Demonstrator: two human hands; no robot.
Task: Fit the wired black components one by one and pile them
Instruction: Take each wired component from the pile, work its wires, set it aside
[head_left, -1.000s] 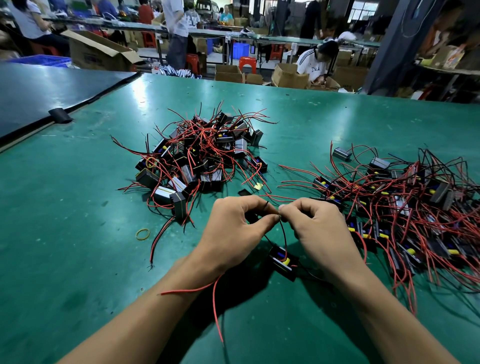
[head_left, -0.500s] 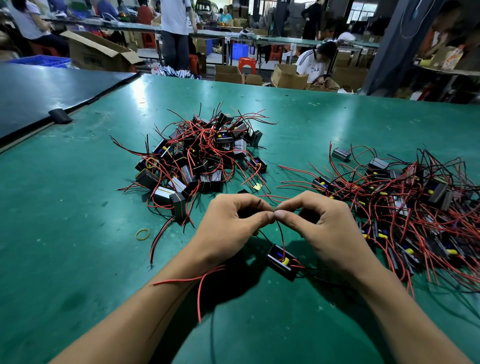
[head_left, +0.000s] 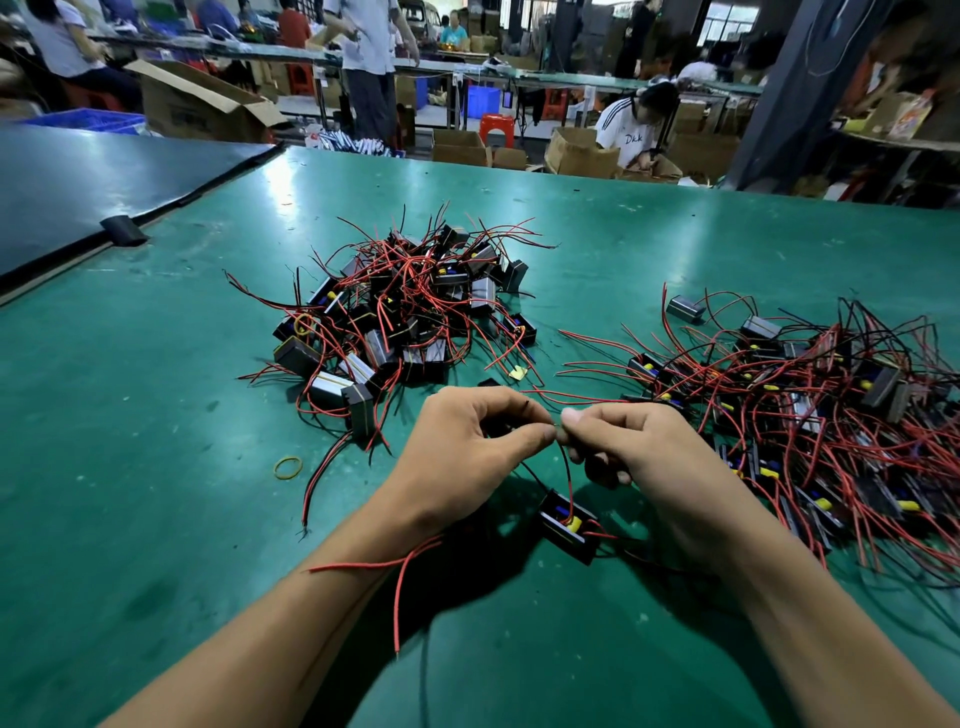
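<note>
The left hand (head_left: 462, 457) and the right hand (head_left: 660, 457) are close together above the green table (head_left: 156, 415); their thumb tips almost touch; each hand pinches a thin wire (head_left: 567, 473) between thumb and first finger, and the other fingers are curled in; the wire runs down from the pinch to a small black part (head_left: 569, 525) with blue and yellow bits on top; this part lies on the table just under the hands, between the two wrists; a loose red wire (head_left: 400, 566) lies across the left arm; a pile of black parts (head_left: 410, 312) with red wires sits farther back on the left; a second, flatter pile (head_left: 810, 415) spreads out on the right, near the right hand; a yellow rubber band (head_left: 288, 467) lies flat on the table, left of the left hand.
</note>
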